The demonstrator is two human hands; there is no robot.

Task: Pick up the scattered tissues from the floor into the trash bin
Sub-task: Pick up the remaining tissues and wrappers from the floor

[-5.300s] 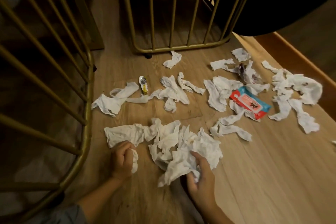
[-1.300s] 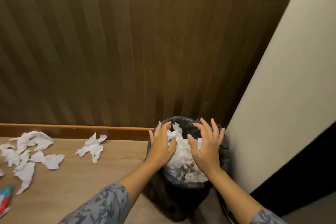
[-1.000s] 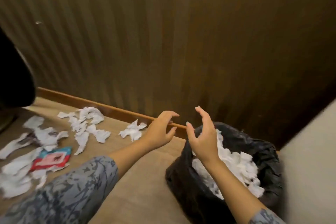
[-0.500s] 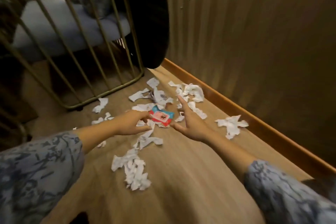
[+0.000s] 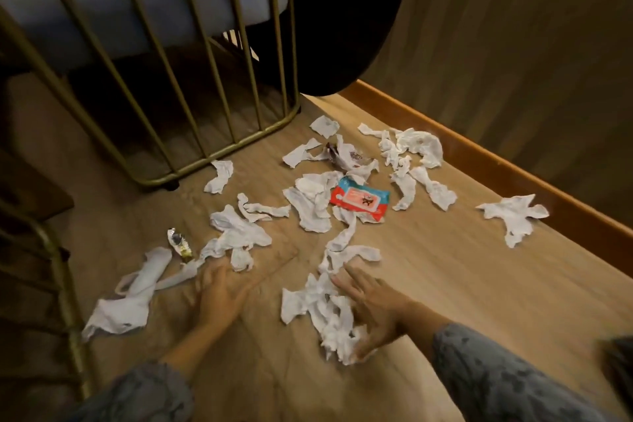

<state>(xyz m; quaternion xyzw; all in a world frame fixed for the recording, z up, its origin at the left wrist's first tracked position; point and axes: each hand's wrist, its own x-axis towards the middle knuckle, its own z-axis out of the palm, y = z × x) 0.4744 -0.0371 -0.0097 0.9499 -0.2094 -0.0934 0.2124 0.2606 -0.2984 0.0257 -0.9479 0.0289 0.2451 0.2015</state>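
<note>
Several crumpled white tissues lie scattered over the wooden floor. My right hand (image 5: 371, 308) rests with spread fingers on the nearest tissue pile (image 5: 322, 308). My left hand (image 5: 219, 291) is blurred; its fingers reach the end of a long twisted tissue (image 5: 137, 288) at the left. More tissues lie further off: a clump (image 5: 239, 233) in the middle, a group (image 5: 414, 154) near the baseboard, one (image 5: 513, 216) alone at the right. The trash bin is out of view.
A red and blue wipes packet (image 5: 359, 202) lies among the tissues. A small crumpled wrapper (image 5: 178, 241) lies at the left. Gold metal chair frames (image 5: 219, 161) stand at the back and left. A wooden baseboard (image 5: 513, 168) and wall bound the right.
The view swung from the trash bin back to the floor. Both hands, empty after the bin, have come down low onto the nearest tissues.
</note>
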